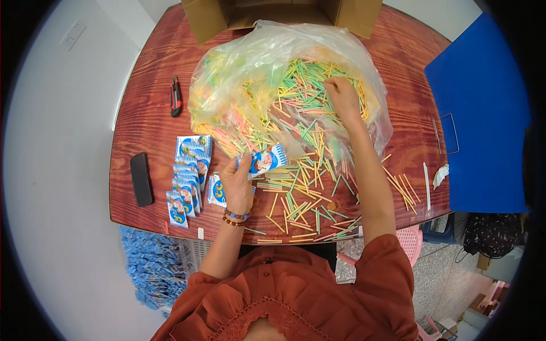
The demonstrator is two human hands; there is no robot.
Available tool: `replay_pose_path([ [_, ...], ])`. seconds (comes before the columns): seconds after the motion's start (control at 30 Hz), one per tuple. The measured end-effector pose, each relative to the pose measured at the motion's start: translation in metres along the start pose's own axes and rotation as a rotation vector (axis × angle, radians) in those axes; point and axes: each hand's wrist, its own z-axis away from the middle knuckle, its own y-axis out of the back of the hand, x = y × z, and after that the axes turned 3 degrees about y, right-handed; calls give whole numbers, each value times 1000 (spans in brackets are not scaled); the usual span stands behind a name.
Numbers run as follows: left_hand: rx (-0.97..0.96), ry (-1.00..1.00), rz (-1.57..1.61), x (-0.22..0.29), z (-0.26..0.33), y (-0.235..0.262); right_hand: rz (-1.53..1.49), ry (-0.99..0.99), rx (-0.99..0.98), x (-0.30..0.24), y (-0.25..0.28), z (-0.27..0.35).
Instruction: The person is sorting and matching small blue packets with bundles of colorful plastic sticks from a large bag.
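My left hand [239, 184] holds a small blue and white printed packet [267, 159] above the wooden table [145, 122]. My right hand [343, 94] reaches forward into a big clear plastic bag [256, 62] and rests on the heap of thin coloured sticks [301, 85] inside it, fingers curled among them. More yellow, green and pink sticks [301, 199] spill out of the bag across the table toward me. A row of matching packets [189, 176] lies overlapped just left of my left hand.
A black phone [141, 179] lies near the table's left edge, a red and black utility knife [176, 96] further back. An open cardboard box [284, 14] stands behind the bag. A blue board [483, 113] lies at right. A basket of blue packets [151, 264] sits below left.
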Motion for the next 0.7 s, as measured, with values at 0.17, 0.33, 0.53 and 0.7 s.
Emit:
replay_pose_path([
  [0.17, 26, 6, 4, 2, 2, 3, 506, 220, -70, 20, -34, -48],
  [0.33, 60, 29, 27, 6, 0, 6, 730, 121, -362, 23, -56, -64],
  [0.53, 46, 47, -5, 6, -1, 3, 423, 74, -348, 58, -49, -65],
  [0.7, 55, 51, 7, 8, 0, 4, 182, -40, -260, 58, -37, -59],
])
